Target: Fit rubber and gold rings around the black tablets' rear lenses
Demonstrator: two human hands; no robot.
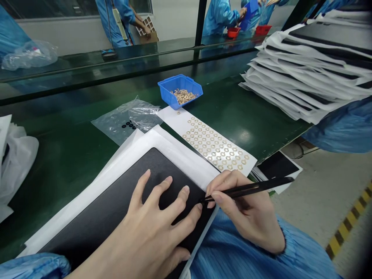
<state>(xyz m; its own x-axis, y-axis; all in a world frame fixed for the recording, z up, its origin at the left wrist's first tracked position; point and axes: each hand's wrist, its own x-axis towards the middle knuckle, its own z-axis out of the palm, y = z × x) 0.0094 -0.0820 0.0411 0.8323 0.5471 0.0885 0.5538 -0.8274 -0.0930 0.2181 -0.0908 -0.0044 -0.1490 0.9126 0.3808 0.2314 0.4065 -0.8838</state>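
My left hand (154, 228) lies flat with fingers spread on a black panel (116, 209) that rests on white paper (174, 151) on the green bench. My right hand (247, 209) is closed around black tweezers (252, 188); their tip touches the panel's right edge beside my left index fingertip. Whatever the tip holds is too small to see. Just beyond, a white sheet (213, 145) carries several rows of small ring-shaped stickers.
A blue bin (180, 91) of small rings stands behind the sheet. Clear plastic bags (128, 120) with black rings lie to the left. A tall stack of black-and-white panels (308, 69) fills the right. People in blue coats work at the far bench.
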